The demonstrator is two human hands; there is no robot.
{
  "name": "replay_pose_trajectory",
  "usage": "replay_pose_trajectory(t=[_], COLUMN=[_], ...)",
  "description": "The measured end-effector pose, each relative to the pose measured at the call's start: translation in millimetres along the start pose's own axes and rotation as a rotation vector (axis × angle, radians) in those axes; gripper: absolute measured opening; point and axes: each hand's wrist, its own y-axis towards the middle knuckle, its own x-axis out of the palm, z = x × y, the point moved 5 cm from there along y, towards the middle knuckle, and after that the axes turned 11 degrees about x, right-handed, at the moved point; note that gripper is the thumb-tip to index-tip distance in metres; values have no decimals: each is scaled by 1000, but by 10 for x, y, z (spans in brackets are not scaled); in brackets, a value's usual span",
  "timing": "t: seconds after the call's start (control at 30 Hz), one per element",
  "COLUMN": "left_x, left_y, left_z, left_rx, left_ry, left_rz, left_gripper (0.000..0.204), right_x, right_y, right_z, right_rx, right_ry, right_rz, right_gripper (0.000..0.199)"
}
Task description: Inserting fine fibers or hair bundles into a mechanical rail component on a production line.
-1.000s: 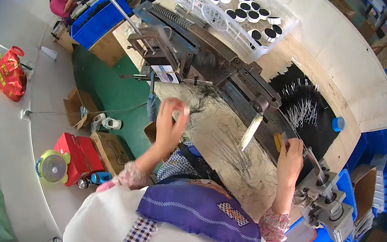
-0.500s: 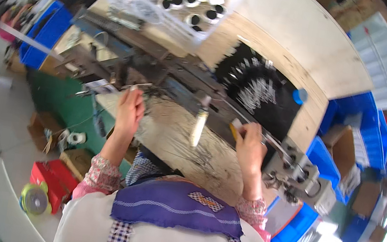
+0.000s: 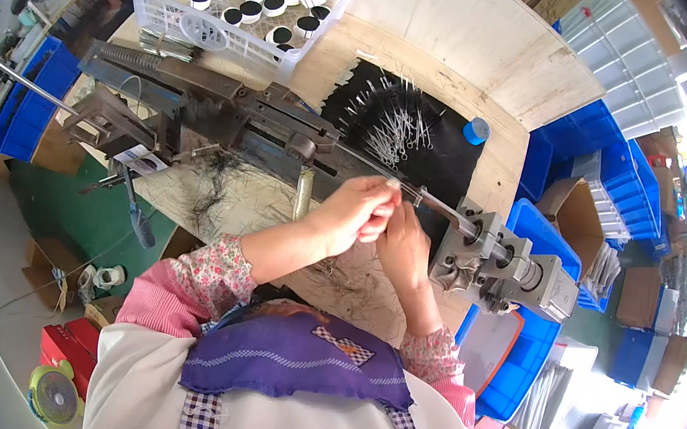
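Note:
My left hand (image 3: 352,214) and my right hand (image 3: 406,241) meet over the front edge of a long metal bench machine (image 3: 242,126), beside its thin rod. The fingers of both are pinched together at the tips; whatever is between them is too small or hidden to make out. Just behind the hands, thin silvery pieces with looped ends (image 3: 398,137) lie heaped and spread on a black mat (image 3: 446,172). A pale upright tube-shaped handle (image 3: 303,193) stands left of my left hand. To the right of my right hand is the machine's metal clamp block (image 3: 468,254).
A clear plastic crate (image 3: 165,18) with several white, black-topped round pieces stands at the back left. A blue round cap (image 3: 476,130) sits on the mat's right edge. Blue bins (image 3: 563,245) line the right side. Dark wire scraps (image 3: 211,187) litter the wooden bench top.
My left hand has moved right, from the machine's left part to my right hand. My right hand has shifted slightly left; the yellow thing it held no longer shows. The view has shifted too.

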Motion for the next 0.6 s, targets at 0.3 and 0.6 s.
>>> replay_pose_trajectory(t=[0.3, 0.6], left_x=[-162, -130], left_y=[-50, -98], left_z=[124, 118], left_rx=[355, 349], left_ry=[178, 144], left_rz=[248, 255], left_gripper=[25, 27], right_x=[-963, -605], right_y=[-190, 821], right_z=[-436, -711], right_rx=[-393, -251], right_ry=[-60, 174], right_rz=[-3, -384], right_gripper=[10, 19])
